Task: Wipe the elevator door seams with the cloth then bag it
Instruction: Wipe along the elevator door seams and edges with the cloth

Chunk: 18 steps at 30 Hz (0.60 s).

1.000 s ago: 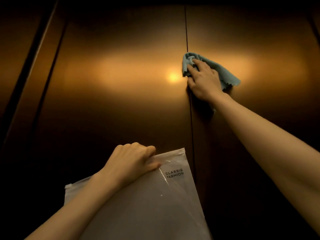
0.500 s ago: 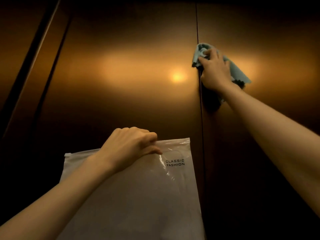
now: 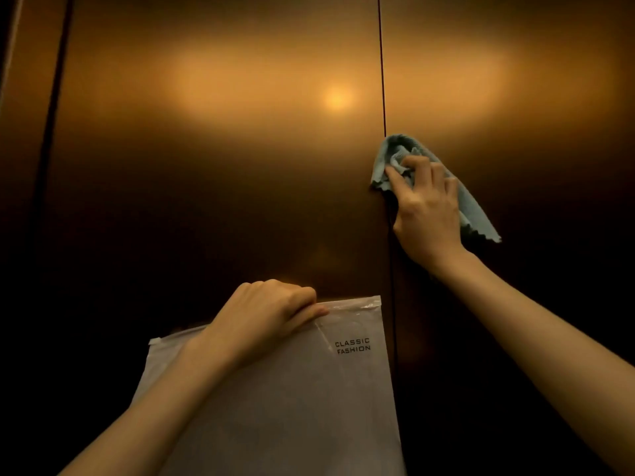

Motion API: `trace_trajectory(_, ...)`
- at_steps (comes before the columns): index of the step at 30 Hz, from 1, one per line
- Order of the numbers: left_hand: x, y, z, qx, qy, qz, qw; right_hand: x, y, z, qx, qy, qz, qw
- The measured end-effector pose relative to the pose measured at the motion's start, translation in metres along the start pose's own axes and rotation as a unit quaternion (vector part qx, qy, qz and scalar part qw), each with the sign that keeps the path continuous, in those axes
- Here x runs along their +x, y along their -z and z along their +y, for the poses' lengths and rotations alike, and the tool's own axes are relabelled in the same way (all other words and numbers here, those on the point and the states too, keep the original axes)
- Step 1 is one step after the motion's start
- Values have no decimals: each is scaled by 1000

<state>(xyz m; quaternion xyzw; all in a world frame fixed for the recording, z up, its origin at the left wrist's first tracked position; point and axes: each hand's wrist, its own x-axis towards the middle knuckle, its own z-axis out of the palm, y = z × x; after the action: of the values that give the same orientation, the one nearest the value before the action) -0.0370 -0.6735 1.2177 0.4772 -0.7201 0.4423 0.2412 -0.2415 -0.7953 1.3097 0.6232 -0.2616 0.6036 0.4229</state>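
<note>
surface: elevator door [image 3: 213, 173] (brushed metal) | on it: cloth [image 3: 395, 156] at centre seam [image 3: 381, 80]

I have a single view, from the camera worn on the person's head. It faces straight at the closed elevator doors [image 3: 220, 166] from close up, tilted slightly down, so the centre seam [image 3: 382, 80] runs top to bottom right of middle. Both forearms reach in from the bottom edge. The wide lens bends the door frame [image 3: 51, 132] at left.
</note>
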Motion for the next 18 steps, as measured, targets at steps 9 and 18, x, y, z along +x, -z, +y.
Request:
trace_trajectory(9,-60,-8,20,-2,39,-75,996,-98,12,-17,-3,40,4,999)
trace_trajectory(18,-89,-26,42,-26,8,-104,994,-192,22,-43,13,19,10,1000)
